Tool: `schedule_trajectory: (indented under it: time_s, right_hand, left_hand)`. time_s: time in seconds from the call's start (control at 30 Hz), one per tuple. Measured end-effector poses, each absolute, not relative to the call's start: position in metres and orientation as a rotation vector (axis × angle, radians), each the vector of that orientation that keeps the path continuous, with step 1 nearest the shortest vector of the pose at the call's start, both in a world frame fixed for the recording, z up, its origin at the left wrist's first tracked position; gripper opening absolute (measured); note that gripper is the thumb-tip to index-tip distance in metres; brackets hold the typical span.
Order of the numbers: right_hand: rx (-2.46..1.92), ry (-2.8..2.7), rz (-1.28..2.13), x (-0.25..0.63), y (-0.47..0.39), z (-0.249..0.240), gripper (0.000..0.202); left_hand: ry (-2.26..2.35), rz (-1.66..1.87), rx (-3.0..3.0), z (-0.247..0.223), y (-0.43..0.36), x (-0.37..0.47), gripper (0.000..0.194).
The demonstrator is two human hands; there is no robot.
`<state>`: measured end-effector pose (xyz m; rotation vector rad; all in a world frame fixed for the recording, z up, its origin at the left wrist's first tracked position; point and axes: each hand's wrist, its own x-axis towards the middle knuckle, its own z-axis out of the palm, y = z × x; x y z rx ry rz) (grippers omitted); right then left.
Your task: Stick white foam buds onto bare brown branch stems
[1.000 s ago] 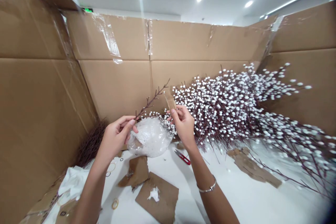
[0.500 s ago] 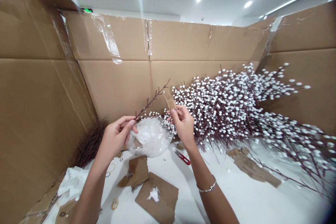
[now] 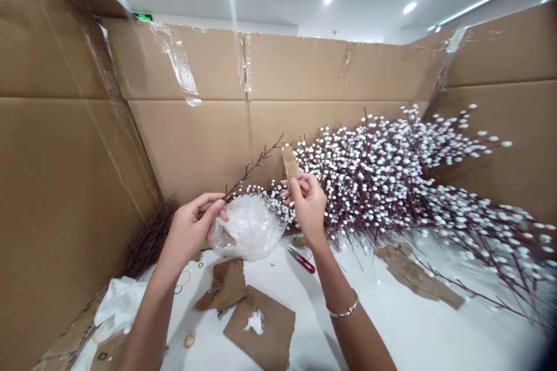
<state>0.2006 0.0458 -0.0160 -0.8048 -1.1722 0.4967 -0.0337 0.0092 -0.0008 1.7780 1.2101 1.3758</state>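
Observation:
My left hand (image 3: 198, 223) pinches the lower end of a bare brown twig (image 3: 255, 168), which slants up to the right. In my right hand (image 3: 310, 203) is a narrow cardboard strip (image 3: 290, 163), pinched at its bottom and standing upright just right of the twig's tip. The strip and the twig look slightly apart. Below and between the hands lies a clear plastic bag (image 3: 250, 229) of small white pieces. A large pile of branches with white buds (image 3: 369, 174) spreads behind and to the right of my right hand.
Red-handled snips (image 3: 302, 260) lie by my right forearm. Cardboard pieces (image 3: 265, 330), one bearing a white blob (image 3: 255, 322), and rubber bands (image 3: 189, 338) are on the white table (image 3: 391, 336). Bare brown twigs (image 3: 150, 237) lie at left. Tall cardboard walls (image 3: 187, 145) surround the table.
My right hand has moved slightly right with the cardboard strip, away from the twig's tip. My left hand and the twig have hardly moved.

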Motion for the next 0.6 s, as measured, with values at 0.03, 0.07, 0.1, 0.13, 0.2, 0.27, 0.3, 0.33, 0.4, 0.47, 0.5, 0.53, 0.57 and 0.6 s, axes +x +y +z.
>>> schedule_trajectory:
  time_s: [0.03,0.07,0.1,0.13,0.2,0.27,0.3,0.33,0.4,0.47,0.5,0.53,0.57,0.6]
  right_hand:
    - [-0.799,-1.167,0.500,0.2008,0.0461,-0.0158,0.018]
    - [-0.794,-1.162,0.502,0.2010,0.0464,-0.0157,0.018]
    - [-0.790,-1.160,0.502,0.2013,0.0467,-0.0157,0.018]
    - [-0.787,-1.160,0.504,0.2014,0.0470,-0.0156,0.017]
    - [-0.781,-1.162,0.506,0.2016,0.0475,-0.0156,0.017]
    - [-0.778,-1.165,0.505,0.2016,0.0479,-0.0157,0.017]
    - [-0.777,-1.167,0.504,0.2015,0.0481,-0.0159,0.017]
    - [-0.776,-1.166,0.503,0.2014,0.0483,-0.0161,0.017]
    - [-0.776,-1.165,0.504,0.2011,0.0486,-0.0166,0.017]
    - [-0.781,-1.161,0.507,0.2011,0.0491,-0.0171,0.017]
    - [-0.786,-1.157,0.509,0.2013,0.0494,-0.0172,0.017]
    - [-0.789,-1.153,0.512,0.2015,0.0497,-0.0173,0.018]
    - [-0.791,-1.149,0.514,0.2017,0.0500,-0.0173,0.018]
    - [-0.791,-1.145,0.515,0.2019,0.0502,-0.0172,0.018]
  left_hand:
    - [1.207,1.375,1.779,-0.0010,0.0095,-0.0335,0.035]
    - [1.204,1.375,1.779,-0.0011,0.0097,-0.0333,0.035]
    - [1.202,1.375,1.780,-0.0012,0.0099,-0.0330,0.035]
    - [1.201,1.374,1.780,-0.0012,0.0099,-0.0326,0.035]
    - [1.203,1.369,1.777,-0.0010,0.0095,-0.0317,0.035]
    - [1.205,1.361,1.770,-0.0007,0.0086,-0.0306,0.035]
    - [1.205,1.358,1.767,-0.0004,0.0082,-0.0302,0.035]
    - [1.205,1.355,1.764,-0.0002,0.0077,-0.0299,0.035]
    - [1.204,1.352,1.764,0.0001,0.0071,-0.0297,0.035]
    - [1.203,1.353,1.767,0.0003,0.0068,-0.0298,0.035]
    - [1.201,1.354,1.767,0.0003,0.0068,-0.0299,0.035]
    - [1.200,1.354,1.765,0.0003,0.0068,-0.0299,0.036]
    - [1.200,1.354,1.764,0.0003,0.0068,-0.0300,0.036]
    - [1.200,1.354,1.763,0.0003,0.0068,-0.0300,0.036]
